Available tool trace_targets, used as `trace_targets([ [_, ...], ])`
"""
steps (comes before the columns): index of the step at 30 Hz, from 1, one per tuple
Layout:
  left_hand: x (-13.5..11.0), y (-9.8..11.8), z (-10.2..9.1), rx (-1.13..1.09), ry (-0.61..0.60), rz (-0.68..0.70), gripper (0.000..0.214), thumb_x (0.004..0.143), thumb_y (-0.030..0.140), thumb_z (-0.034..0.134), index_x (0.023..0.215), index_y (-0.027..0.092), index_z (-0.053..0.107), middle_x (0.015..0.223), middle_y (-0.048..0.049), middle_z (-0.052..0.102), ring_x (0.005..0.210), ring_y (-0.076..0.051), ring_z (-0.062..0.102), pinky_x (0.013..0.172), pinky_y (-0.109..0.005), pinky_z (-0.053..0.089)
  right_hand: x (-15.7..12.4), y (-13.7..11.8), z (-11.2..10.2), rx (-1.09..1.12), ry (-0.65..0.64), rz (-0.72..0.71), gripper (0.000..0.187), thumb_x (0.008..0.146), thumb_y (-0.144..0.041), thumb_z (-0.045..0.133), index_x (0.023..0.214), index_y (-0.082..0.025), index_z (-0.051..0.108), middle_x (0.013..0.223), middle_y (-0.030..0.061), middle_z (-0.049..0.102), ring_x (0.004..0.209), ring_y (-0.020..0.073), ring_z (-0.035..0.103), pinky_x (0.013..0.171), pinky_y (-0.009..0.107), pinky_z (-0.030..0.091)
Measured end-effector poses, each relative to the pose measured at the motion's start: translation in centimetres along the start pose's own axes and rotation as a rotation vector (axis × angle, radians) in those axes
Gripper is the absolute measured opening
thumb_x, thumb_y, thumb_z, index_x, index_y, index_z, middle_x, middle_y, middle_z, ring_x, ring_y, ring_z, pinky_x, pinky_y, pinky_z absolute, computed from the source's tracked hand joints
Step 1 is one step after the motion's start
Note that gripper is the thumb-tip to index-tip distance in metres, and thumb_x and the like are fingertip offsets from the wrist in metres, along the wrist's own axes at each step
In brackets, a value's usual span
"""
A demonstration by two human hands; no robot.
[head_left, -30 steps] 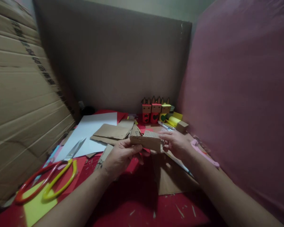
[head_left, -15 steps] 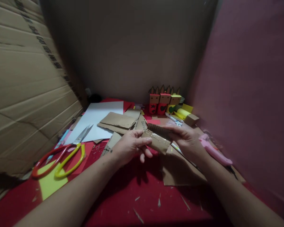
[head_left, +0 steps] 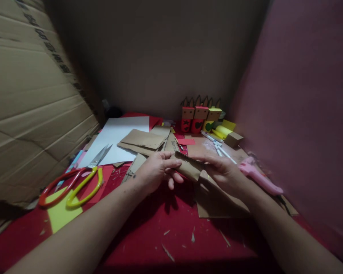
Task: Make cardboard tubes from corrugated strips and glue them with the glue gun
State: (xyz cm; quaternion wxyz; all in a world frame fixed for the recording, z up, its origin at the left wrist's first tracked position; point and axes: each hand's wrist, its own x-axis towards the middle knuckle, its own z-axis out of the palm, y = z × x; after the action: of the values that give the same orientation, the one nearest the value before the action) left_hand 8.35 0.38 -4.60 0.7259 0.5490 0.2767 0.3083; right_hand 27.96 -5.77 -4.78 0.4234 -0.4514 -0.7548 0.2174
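Between my hands, above the red cloth, is a folded piece of brown cardboard [head_left: 190, 168] with a ragged corrugated upper edge. My left hand [head_left: 162, 169] pinches its left end between thumb and fingers. At its back and right side, my right hand [head_left: 224, 172] grips it, though some of those fingers are hidden. Beneath the right hand lies a flat cardboard sheet [head_left: 210, 201]. A pink glue gun [head_left: 258, 177] rests to the right of that hand. Several cardboard pieces [head_left: 143, 140] are stacked beyond my left hand.
Large scissors [head_left: 82, 182] with red and yellow handles lie at left, by white paper [head_left: 122, 131] and yellow paper [head_left: 63, 213]. Decorated cardboard figures [head_left: 199, 118] stand at the back near markers [head_left: 217, 144]. A cardboard wall [head_left: 34, 110] rises at left. Scraps dot the red cloth [head_left: 137, 243].
The cardboard's two parts have come together, and the shiny glue line seen before is now covered. My right hand has pressed in slightly. The view has tilted a little.
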Motion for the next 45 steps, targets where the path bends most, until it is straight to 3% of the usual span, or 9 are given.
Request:
trace_targets([
  [15,0.04,0.17,0.24,0.0,0.027,-0.028,0.005,0.073,0.014,0.06,0.076,0.01,0.06,0.067,-0.0065,0.066,0.045,-0.013,0.062,0.029,-0.017,0.043,-0.04,-0.01,0.36,-0.128,0.037,-0.09,0.061,0.071,0.003,0.038,0.115,-0.034,0.057,0.113,-0.0062,0.063,0.105,0.0152,0.058,0.094,0.035,0.045],
  [26,0.32,-0.17,-0.31,-0.112,-0.028,-0.039,0.007,0.075,0.007,0.059,0.071,0.012,0.056,0.059,-0.0008,0.063,0.049,-0.014,0.064,0.035,-0.017,0.049,0.05,-0.79,0.28,-0.179,0.003,-0.067,0.054,0.071,0.002,0.042,0.109,-0.03,0.062,0.112,-0.0018,0.064,0.104,0.0162,0.059,0.09,0.035,0.048],
  [35,0.29,-0.13,-0.23,-0.09,-0.069,-0.035,0.006,0.079,0.006,0.054,0.08,0.008,0.059,0.063,-0.0085,0.069,0.049,-0.012,0.064,0.039,-0.013,0.048,0.05,0.08,0.3,-0.233,0.011,-0.165,0.045,0.074,0.001,0.041,0.108,-0.019,0.064,0.112,0.0066,0.064,0.104,0.0168,0.058,0.09,0.034,0.048],
  [42,0.18,-0.4,-0.4,-0.075,-0.054,-0.04,0.004,0.076,0.011,0.06,0.08,0.009,0.06,0.062,-0.0083,0.069,0.056,-0.016,0.067,0.05,-0.02,0.054,0.11,-0.2,0.49,-0.336,0.03,-0.197,0.052,0.069,0.006,0.036,0.104,-0.018,0.066,0.111,0.0067,0.065,0.103,0.0142,0.059,0.091,0.031,0.047],
  [45,0.2,-0.18,-0.22,-0.051,-0.054,-0.043,0.012,0.08,0.019,0.058,0.079,0.008,0.062,0.065,-0.0113,0.07,0.056,-0.017,0.067,0.051,-0.022,0.055,0.06,-0.31,0.53,-0.375,0.015,-0.191,0.056,0.065,0.007,0.035,0.105,-0.018,0.065,0.112,0.0067,0.064,0.104,0.0149,0.059,0.091,0.032,0.048],
])
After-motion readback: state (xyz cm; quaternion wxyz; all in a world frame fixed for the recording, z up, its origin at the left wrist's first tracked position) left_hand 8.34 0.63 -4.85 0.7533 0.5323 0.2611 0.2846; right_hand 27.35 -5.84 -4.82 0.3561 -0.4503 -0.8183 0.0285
